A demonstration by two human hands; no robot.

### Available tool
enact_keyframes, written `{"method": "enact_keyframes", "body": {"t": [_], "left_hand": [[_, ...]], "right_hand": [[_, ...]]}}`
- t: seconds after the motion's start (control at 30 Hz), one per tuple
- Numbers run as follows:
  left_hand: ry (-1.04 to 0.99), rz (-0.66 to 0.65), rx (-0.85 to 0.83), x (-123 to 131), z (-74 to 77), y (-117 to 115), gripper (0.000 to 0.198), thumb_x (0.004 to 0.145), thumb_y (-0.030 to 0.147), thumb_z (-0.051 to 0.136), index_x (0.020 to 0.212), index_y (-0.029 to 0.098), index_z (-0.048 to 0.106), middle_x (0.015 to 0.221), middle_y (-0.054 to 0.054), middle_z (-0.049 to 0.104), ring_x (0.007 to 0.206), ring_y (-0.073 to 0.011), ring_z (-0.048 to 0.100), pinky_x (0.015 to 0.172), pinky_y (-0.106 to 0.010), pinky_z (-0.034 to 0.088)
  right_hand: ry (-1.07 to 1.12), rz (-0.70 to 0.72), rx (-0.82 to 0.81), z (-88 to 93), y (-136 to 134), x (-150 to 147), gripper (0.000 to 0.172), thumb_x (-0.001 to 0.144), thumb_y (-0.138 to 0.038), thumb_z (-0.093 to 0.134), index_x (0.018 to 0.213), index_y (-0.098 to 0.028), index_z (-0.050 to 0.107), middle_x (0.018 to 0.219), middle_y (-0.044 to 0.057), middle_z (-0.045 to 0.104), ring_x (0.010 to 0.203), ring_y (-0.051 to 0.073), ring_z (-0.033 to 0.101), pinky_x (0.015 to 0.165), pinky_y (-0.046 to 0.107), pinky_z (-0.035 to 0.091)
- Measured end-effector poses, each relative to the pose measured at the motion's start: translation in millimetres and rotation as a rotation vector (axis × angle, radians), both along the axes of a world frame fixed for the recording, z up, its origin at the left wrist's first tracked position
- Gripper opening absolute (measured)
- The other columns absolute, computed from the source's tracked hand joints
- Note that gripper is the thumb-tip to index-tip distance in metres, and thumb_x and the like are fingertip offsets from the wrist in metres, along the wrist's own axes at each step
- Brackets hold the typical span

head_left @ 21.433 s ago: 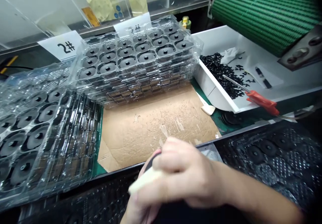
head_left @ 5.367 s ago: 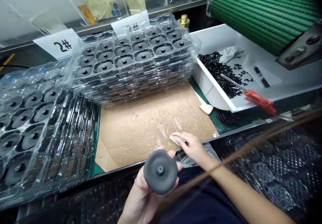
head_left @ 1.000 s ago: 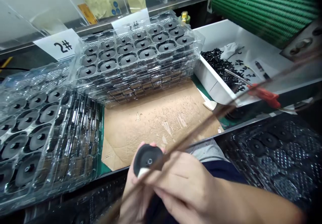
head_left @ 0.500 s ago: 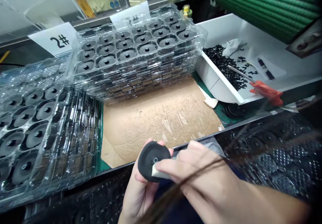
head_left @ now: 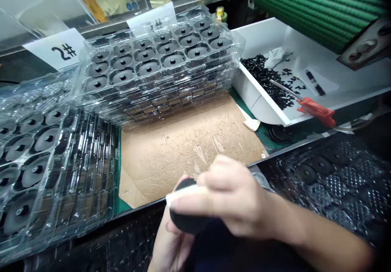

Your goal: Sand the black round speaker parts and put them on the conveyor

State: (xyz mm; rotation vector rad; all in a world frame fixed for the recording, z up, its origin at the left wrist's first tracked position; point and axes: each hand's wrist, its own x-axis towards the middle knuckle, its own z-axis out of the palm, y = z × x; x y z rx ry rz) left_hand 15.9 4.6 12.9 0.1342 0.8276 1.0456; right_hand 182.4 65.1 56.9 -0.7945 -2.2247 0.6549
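Head view, a bench seen from above. The person's left hand (head_left: 172, 239) cradles a dark grey moulded disc (head_left: 183, 221) low at the near bench edge, just in front of a cardboard sheet (head_left: 189, 158). The left fingers curl beneath the disc and are mostly hidden, so their exact spread cannot be told. The right hand (head_left: 235, 194) comes over from the right, its fingers (head_left: 220, 174) curved and pressed together, holding a pale pad (head_left: 180, 193) against the disc's upper edge; motion blur hides the exact pinch. The disc appears stiff and matt, with a rounded rim and a raised central stud in other discs of the same kind. It looks solid rather than fragile, and the rim seems the surest place to take hold, since a flat, smooth face may give little grip.

Beyond the hands, stacked clear blister trays (head_left: 232, 48) hold rows of similar discs in round pockets, and a second stack (head_left: 61, 113) lies at the left. A white bin (head_left: 253, 101) to the right contains small black parts and red-handled tweezers (head_left: 316, 111). A green belt conveyor (head_left: 317, 3) runs behind it.
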Motion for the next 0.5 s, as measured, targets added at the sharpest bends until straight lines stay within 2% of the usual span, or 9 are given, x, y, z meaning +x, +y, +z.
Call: {"method": "enact_keyframes", "body": {"t": [0.1,0.17,0.27,0.33,0.4,0.5], "left_hand": [[-0.059,0.045,0.006,-4,5.9,3,0.041,0.071,0.032,0.068,0.11,0.041,0.061,0.117,0.005,0.065,0.107,-0.0207,0.059,0.089,-0.024,0.049],[-0.089,0.07,-0.001,-7,9.8,5,0.04,0.072,0.029,0.069,0.11,0.039,0.062,0.117,0.003,0.065,0.105,-0.0224,0.061,0.088,-0.026,0.05],[-0.093,0.081,-0.034,-8,11.2,8,0.033,0.073,0.027,0.067,0.106,0.034,0.065,0.113,0.003,0.067,0.105,-0.0227,0.061,0.087,-0.026,0.051],[-0.097,0.073,-0.045,-7,9.4,9,0.035,0.07,0.031,0.069,0.105,0.034,0.065,0.113,0.003,0.067,0.104,-0.0228,0.061,0.087,-0.026,0.052],[-0.104,0.053,-0.026,-7,6.4,10,0.042,0.066,0.035,0.071,0.107,0.033,0.064,0.114,0.003,0.066,0.106,-0.0235,0.06,0.088,-0.026,0.051],[-0.116,0.001,0.045,-8,1.1,10,0.048,0.065,0.039,0.07,0.111,0.034,0.062,0.117,0.003,0.065,0.107,-0.024,0.059,0.09,-0.027,0.05]], "right_hand": [[0.011,-0.174,-0.134,-19.8,12,6,0.029,0.092,-0.013,0.042,0.115,-0.022,0.058,0.094,0.001,0.066,0.08,0.012,0.057,0.073,0.028,0.039],[-0.001,-0.263,-0.206,-35.1,8,11,0.029,0.09,-0.014,0.047,0.116,-0.022,0.057,0.097,0.0,0.067,0.081,0.012,0.058,0.073,0.027,0.04],[-0.014,-0.237,-0.332,-58.0,-10,16,0.03,0.089,-0.013,0.049,0.116,-0.024,0.057,0.091,-0.001,0.066,0.076,0.011,0.058,0.071,0.026,0.041],[-0.06,-0.2,-0.379,-68.9,-21,18,0.03,0.088,-0.013,0.049,0.114,-0.025,0.059,0.084,-0.001,0.066,0.073,0.012,0.057,0.068,0.026,0.041],[-0.097,-0.227,-0.397,-70.8,-26,21,0.031,0.088,-0.013,0.048,0.115,-0.026,0.059,0.082,0.0,0.065,0.074,0.014,0.058,0.069,0.028,0.042],[-0.022,-0.385,-0.425,-50.7,-22,27,0.03,0.089,-0.016,0.048,0.116,-0.026,0.058,0.094,0.002,0.066,0.084,0.015,0.059,0.077,0.029,0.044]]}}
